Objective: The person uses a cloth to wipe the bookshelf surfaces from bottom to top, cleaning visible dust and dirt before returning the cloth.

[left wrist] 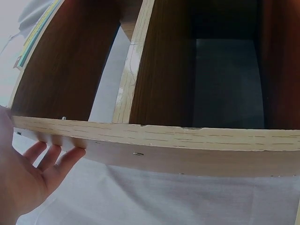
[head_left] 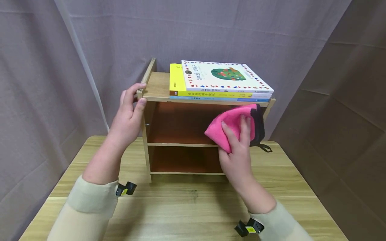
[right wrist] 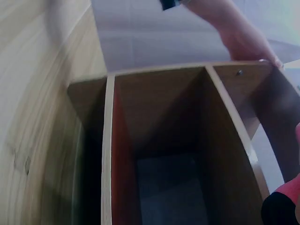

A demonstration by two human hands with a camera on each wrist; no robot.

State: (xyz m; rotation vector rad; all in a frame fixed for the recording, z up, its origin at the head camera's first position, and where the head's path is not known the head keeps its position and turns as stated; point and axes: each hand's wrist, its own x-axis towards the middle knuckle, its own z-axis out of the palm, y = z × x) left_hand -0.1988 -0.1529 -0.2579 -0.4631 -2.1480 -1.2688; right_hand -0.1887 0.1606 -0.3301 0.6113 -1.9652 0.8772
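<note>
A small wooden shelf (head_left: 187, 145) stands on the table. My left hand (head_left: 128, 113) holds the top of its left side panel, with the thumb at the front edge; in the left wrist view its fingers (left wrist: 49, 159) lie along the panel's outer face. My right hand (head_left: 236, 154) holds a folded pink cloth (head_left: 221, 127) with a black border and a hanging loop, in front of the shelf's upper right. Two fingers spread over the cloth, and the thumb is hidden. Only a bit of the cloth (right wrist: 290, 190) shows in the right wrist view.
Several books lie stacked on the shelf's top board, a white picture book (head_left: 223, 76) uppermost over a yellow one (head_left: 176, 78). The wooden table (head_left: 169, 207) extends in front. Grey curtains (head_left: 193, 33) hang behind and at both sides.
</note>
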